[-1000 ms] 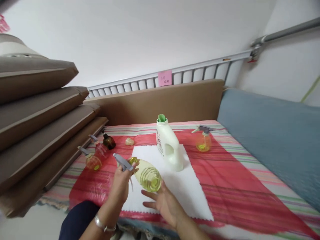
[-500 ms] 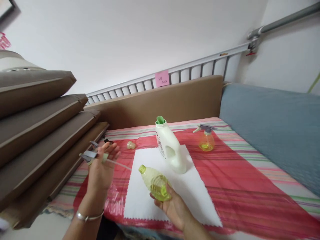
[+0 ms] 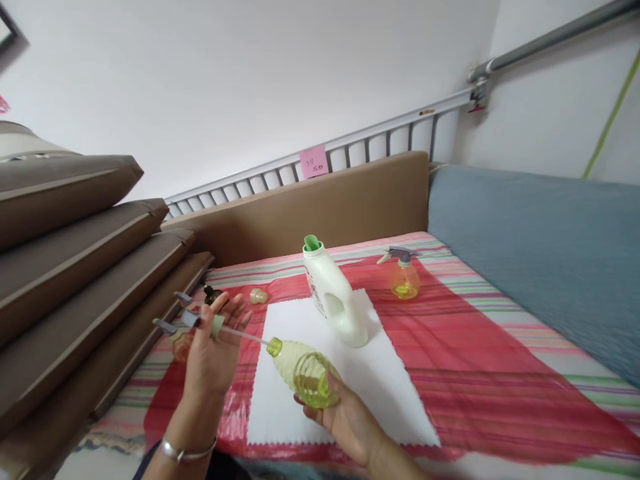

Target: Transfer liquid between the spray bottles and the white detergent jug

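My left hand (image 3: 213, 360) pinches a grey spray head (image 3: 191, 319) near its pale collar, with the other fingers spread. From the collar runs a thin dip tube (image 3: 245, 335), its end at the mouth of a translucent yellow-green bottle (image 3: 295, 365). Wrapped round the lower end of this bottle, my right hand (image 3: 345, 417) holds it tilted, mouth toward the left, with some liquid inside. Behind it, a white detergent jug (image 3: 336, 293) with a green spout (image 3: 312, 243) stands on a white sheet (image 3: 280, 423) with scalloped edges.
An orange spray bottle (image 3: 405, 281) stands at right on the red striped cloth (image 3: 450, 360). A beige cap (image 3: 259, 295), a dark object (image 3: 211, 294) and another spray bottle (image 3: 180, 345) lie near my left hand. Stacked brown cushions (image 3: 100, 293) flank the left; a blue-covered block (image 3: 520, 227) borders the right.
My hands have come closer together. The dip tube's tip, earlier apart from the yellow-green bottle, is now at its mouth. The view has shifted slightly.
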`<state>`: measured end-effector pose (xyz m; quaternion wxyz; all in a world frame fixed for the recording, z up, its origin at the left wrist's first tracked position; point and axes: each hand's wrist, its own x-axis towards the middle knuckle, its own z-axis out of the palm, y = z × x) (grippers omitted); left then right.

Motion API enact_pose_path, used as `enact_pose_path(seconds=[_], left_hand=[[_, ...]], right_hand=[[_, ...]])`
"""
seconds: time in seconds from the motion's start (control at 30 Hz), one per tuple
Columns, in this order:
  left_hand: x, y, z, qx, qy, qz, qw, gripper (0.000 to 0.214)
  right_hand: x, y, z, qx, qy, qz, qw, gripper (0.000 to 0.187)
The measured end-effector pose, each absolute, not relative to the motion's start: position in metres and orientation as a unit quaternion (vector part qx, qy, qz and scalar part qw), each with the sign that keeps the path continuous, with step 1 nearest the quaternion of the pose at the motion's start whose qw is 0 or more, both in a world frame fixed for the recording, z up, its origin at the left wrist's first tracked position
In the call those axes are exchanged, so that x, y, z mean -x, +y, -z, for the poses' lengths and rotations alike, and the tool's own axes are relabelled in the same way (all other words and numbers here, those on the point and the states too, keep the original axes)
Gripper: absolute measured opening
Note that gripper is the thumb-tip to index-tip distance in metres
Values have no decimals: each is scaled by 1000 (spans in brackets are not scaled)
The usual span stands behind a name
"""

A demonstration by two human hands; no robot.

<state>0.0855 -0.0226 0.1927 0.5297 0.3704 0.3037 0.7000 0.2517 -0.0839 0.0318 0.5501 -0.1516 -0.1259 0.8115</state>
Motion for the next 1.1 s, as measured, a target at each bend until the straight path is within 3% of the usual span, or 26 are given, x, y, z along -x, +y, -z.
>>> enact_pose_path(seconds=[0.3, 0.53, 0.77, 0.93, 1.0, 1.1], left_hand=[[-130, -43, -136, -392, 356, -592, 609, 38], [-123, -37, -127, -437, 351, -573, 598, 33], [-115, -32, -120, -451, 372, -562, 585, 28], [-108, -28, -123, -409, 361, -587, 598, 28], [-105, -28, -126, -417, 350, -579, 607, 29], [-103, -31, -129, -441, 325, -566, 616, 29]], right_hand=[[-251, -90, -41, 127, -139, -811, 554, 50], [-249, -85, -34, 179, -129, -827, 518, 52], [-248, -86, -29, 221, -149, -886, 380, 83], [-250, -90, -22, 108, -207, -885, 404, 74], [-249, -89, -20, 80, -206, -901, 373, 71], [-246, -87, -20, 65, -181, -932, 308, 97]])
